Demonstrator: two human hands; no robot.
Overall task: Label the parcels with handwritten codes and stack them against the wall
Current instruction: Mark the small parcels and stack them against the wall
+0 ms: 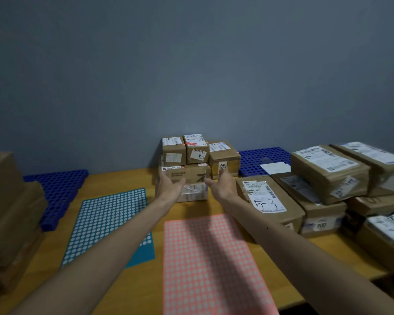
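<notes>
Clerk: Item one, stack of parcels (187, 172): five brown boxes, sitting against the grey wall (191, 64) at the back of the wooden table (123, 180).

Checker: And the hands, are they holding any of it?

Clerk: Item two, left hand (170, 185): reaching out at the left side of the lower boxes, fingers straight, grasping nothing. Item three, right hand (222, 185): reaching out at the right side, fingers released and pointing up in front of the box marked 017 (224, 161). Whether either palm is touching cardboard, the entry cannot tell.

Checker: What is lying nearer the person?

Clerk: Item four, blue sticker sheet (109, 223), lying flat under the left forearm. Item five, pink sticker sheet (207, 258), lying flat between the two forearms.

Checker: And the sides?

Clerk: Item six, parcel marked 5-3 (266, 198), lying just right of the right wrist, with more parcels piling up beyond it. Item seven, left pile of boxes (7, 212), sitting at the table's left edge. Item eight, two blue perforated mats (57, 192), lying along the wall on either side of the stack.
</notes>
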